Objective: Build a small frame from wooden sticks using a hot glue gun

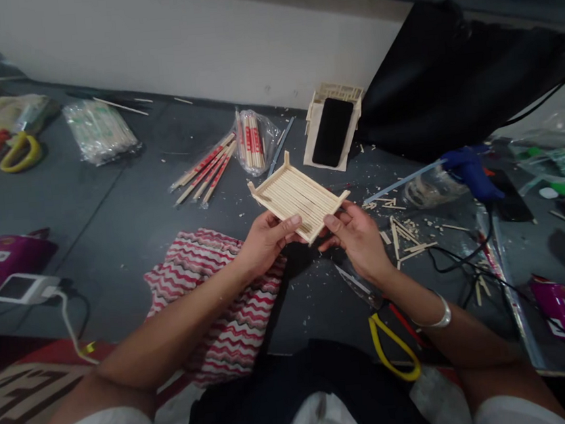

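Between my two hands is a small wooden stick tray [297, 196], a slatted panel with short posts at its corners, held tilted above the dark table. My left hand [271, 236] grips its near left edge, thumb on top and fingers underneath. On the right corner, my right hand [357, 238] pinches the frame with the thumb on top. Below the right wrist lie scissors [390, 344] with yellow and red handles. A striped red and white cloth [221, 296] is spread under my left forearm.
Paper-banded chopsticks [208, 172] and a bagged bundle [252, 142] lie beyond the tray. A phone [332, 132] leans by the wall beside a black bag [440, 86]. Rightward are a blue glue gun [471, 169], cut stick pieces [408, 237] and a cable. More scissors [20, 152] lie far left.
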### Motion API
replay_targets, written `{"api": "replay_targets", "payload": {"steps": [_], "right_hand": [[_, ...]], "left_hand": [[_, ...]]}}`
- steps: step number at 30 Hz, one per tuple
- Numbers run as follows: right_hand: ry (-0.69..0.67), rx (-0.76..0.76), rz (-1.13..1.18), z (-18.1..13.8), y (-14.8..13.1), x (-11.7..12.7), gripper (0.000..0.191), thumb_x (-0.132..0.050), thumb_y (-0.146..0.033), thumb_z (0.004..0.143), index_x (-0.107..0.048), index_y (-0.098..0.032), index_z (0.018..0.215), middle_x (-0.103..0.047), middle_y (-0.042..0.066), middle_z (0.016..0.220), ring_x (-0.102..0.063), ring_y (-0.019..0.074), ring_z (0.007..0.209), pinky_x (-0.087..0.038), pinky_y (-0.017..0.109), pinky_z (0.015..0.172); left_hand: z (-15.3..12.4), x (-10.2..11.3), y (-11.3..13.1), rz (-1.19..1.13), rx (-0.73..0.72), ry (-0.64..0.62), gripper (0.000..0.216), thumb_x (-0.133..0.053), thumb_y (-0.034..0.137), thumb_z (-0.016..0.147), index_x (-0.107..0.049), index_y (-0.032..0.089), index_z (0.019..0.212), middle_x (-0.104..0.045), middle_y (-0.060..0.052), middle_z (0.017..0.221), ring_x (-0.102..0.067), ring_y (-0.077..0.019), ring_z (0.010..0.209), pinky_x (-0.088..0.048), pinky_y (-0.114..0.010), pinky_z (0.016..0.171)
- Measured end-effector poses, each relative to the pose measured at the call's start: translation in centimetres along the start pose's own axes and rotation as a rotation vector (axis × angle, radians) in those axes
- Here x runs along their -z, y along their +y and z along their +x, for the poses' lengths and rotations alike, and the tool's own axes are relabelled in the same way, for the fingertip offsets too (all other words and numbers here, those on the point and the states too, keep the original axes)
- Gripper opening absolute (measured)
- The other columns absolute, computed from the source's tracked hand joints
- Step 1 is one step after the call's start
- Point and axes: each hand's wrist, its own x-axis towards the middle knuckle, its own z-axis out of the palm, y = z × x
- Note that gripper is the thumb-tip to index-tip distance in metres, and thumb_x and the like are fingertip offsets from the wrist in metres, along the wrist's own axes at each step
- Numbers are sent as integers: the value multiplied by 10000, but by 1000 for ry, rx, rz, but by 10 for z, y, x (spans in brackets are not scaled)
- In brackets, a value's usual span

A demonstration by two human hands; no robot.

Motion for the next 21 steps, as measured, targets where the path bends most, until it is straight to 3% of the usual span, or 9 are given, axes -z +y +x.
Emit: {"api": "replay_targets", "payload": {"steps": [7,10,15,18,21], "right_hand": [[-27,-45,-26,1,-1,3,659,-718,-620,777,-559,-229,1284,-680,51,882,-667,213,789,-600,322,516],[6,-36,-60,3,1,5,671,-701,-611,786,-532,-234,1314,-660,21,831,-636,176,687,-564,304,499],[49,30,-156,7,3,11,484,-676,-535,811,-585,-220,1167,-539,-67,640,-455,101,447,-412,276,394],[99,69,-223,8,1,15,370,-652,-484,845,-613,-224,1105,-503,-75,581,-408,98,442,-331,266,395],[77,113,-287,1,-10,17,279,-630,-460,876,-664,-221,1015,-525,-53,585,-434,107,490,-342,267,442]], "left_hand": [[2,0,3,-24,18,71,425,-956,375,644,-789,147,961,-820,-102,1009,-753,-190,792,-625,-258,667],[4,2,3,-21,6,84,387,-931,358,681,-782,137,962,-816,-105,1012,-756,-187,803,-622,-251,673],[5,3,4,-18,2,107,358,-922,330,685,-773,131,942,-815,-95,983,-747,-179,773,-616,-246,641],[6,3,5,-27,-18,133,357,-938,333,650,-766,138,896,-817,-83,939,-740,-170,740,-612,-232,619],[8,5,7,-30,-47,149,372,-947,353,633,-763,147,882,-814,-72,891,-736,-164,722,-610,-220,610]]}}
